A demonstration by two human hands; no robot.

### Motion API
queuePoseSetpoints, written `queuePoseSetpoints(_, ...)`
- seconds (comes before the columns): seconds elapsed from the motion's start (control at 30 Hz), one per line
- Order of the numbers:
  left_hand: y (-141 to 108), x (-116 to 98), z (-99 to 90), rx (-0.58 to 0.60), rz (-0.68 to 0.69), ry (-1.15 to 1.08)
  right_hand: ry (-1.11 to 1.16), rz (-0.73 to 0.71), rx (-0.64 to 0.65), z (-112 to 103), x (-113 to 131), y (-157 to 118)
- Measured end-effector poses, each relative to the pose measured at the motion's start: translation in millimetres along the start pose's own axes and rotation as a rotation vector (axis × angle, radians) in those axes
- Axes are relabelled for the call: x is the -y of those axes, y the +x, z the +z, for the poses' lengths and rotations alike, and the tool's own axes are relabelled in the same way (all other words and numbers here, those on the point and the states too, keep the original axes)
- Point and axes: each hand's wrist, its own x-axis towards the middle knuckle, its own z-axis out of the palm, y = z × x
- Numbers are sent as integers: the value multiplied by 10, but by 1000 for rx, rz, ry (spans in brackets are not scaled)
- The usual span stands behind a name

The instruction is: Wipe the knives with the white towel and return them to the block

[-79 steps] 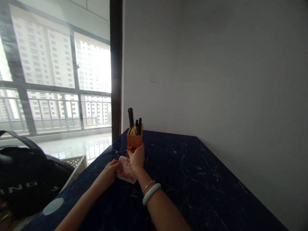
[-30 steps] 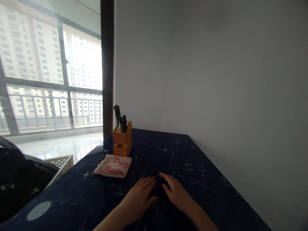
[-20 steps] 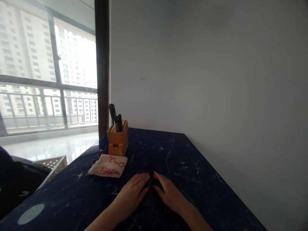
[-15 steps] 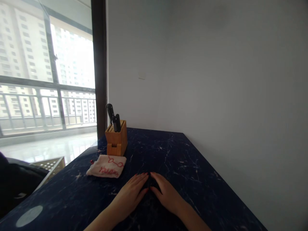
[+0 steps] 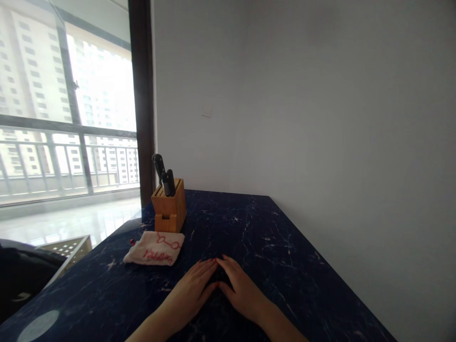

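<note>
Left hand (image 5: pixel 190 294) and right hand (image 5: pixel 240 289) flat; fingertips apparently touching.

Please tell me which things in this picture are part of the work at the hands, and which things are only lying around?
At the hands:
- left hand and right hand, both flat on the dark marble table, holding nothing
- folded white cloth, nearest to the left hand
- wooden knife block, behind the cloth

Lying about:
- black bag
- perforated metal box
</note>
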Motion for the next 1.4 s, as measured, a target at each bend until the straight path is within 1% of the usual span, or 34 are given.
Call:
queuePoseSetpoints(0.47,-2,-31,-18,9,-10,0,-7,23,14,-41,58,0)
queuePoseSetpoints(0.73,-9,-66,-36,-16,0,-12,-19,7,-3,-7,8,-4)
queuePoseSetpoints(0.8,25,-77,-94,-42,-45,-39,-20,16,-19,21,-12,-4)
queuePoseSetpoints(0.87,86,-40,-211,-116,-149,-77,-30,36,-39,61,-19,2)
queuePoseSetpoints(0.93,158,94,-377,-256,-296,-89,-54,43,-57,113,6,31)
queuePoseSetpoints(0.97,188,206,-469,-342,-374,-66,-70,39,-70,143,35,59)
queuePoseSetpoints(1.0,209,347,-561,-420,-455,-24,-87,32,-83,177,76,99)
queuePoseSetpoints(1.07,217,701,-723,-609,-597,104,-122,24,-104,256,188,223)
queuePoseSetpoints(1.1,204,897,-786,-676,-645,160,-141,34,-109,301,255,309)
queuePoseSetpoints(1.13,182,1092,-835,-712,-681,193,-161,57,-113,352,325,409)
queuePoseSetpoints(1.2,130,1442,-890,-713,-717,192,-207,149,-132,466,461,647)
queuePoseSetpoints(1.27,93,1691,-901,-701,-727,83,-233,239,-155,596,576,906)
queuePoseSetpoints(1.3,87,1768,-897,-672,-741,-5,-219,276,-150,666,622,1030)
queuePoseSetpoints(1.33,90,1814,-892,-595,-757,-96,-196,300,-146,737,659,1143)
queuePoseSetpoints(1.4,118,1832,-886,-456,-771,-218,-151,330,-150,874,708,1319)
